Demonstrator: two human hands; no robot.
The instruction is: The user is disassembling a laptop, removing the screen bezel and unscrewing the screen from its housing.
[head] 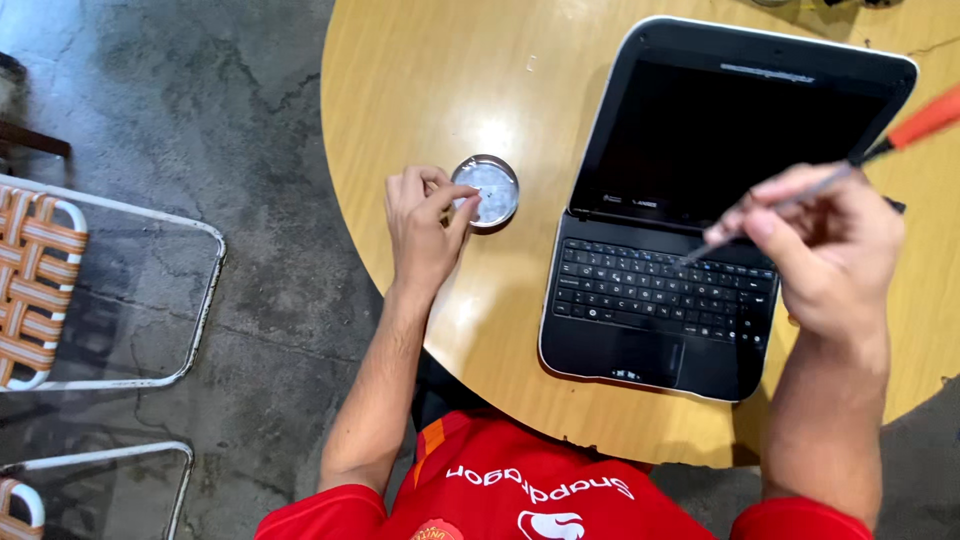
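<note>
A small black laptop (700, 200) lies open on the round wooden table (440, 80), its screen dark. My right hand (820, 250) grips a screwdriver (880, 145) with an orange handle, its thin metal shaft pointing down toward the keyboard's upper right part. My left hand (425, 225) rests on the table to the left of the laptop, thumb and fingers pinched at the rim of a small round metal dish (490, 188). Whether something tiny sits between those fingers is too small to tell.
Folding chairs with woven orange and white straps (30, 280) and metal frames (150, 300) stand on the grey concrete floor at the left. The table's curved edge runs close to my red shirt (520, 490).
</note>
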